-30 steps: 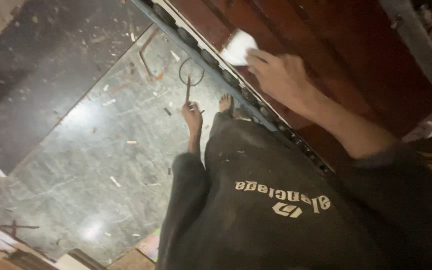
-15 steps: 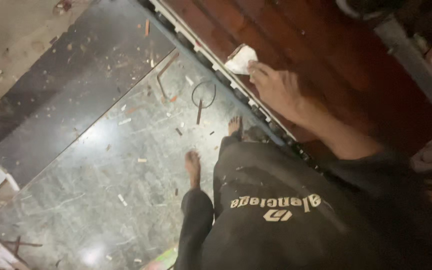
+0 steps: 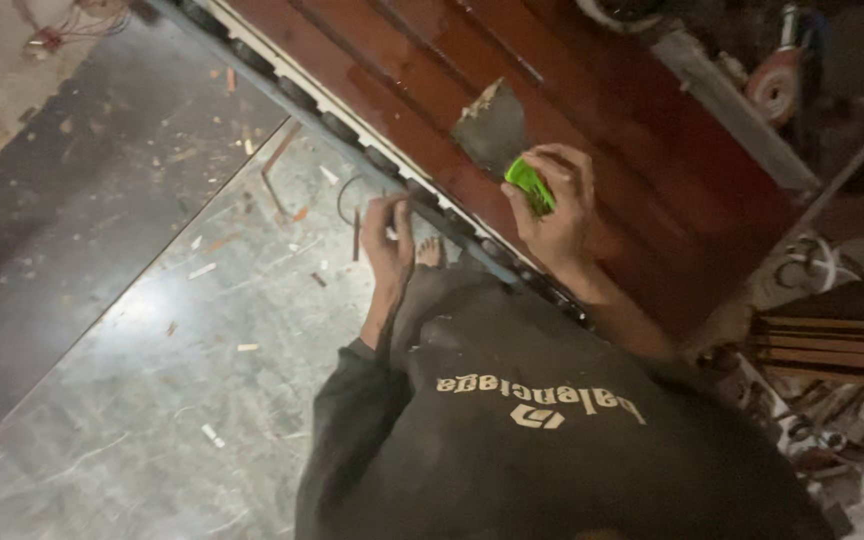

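Note:
My right hand (image 3: 562, 215) is closed around the green handle of a scraper (image 3: 527, 183). Its grey blade (image 3: 492, 130) lies flat against a red-brown wooden panel (image 3: 672, 200). My left hand (image 3: 390, 250) hangs lower, fingers straight, their tips touching the grey rail (image 3: 352, 145) along the panel's near edge. It holds nothing. My dark sweatshirt (image 3: 512, 440) fills the bottom of the view, and one bare foot (image 3: 430, 252) shows just right of the left hand.
A polished stone floor (image 3: 152, 350) strewn with wood chips and a wire loop (image 3: 347, 195) lies left. Black rollers (image 3: 297, 92) line the rail. Metal tools and wood strips (image 3: 822, 380) pile up at right, with a round power tool (image 3: 777, 85) at top right.
My right hand had a white cloth or paper pressed on the wood; now it holds the green-handled scraper instead. My left hand has come up to the rail.

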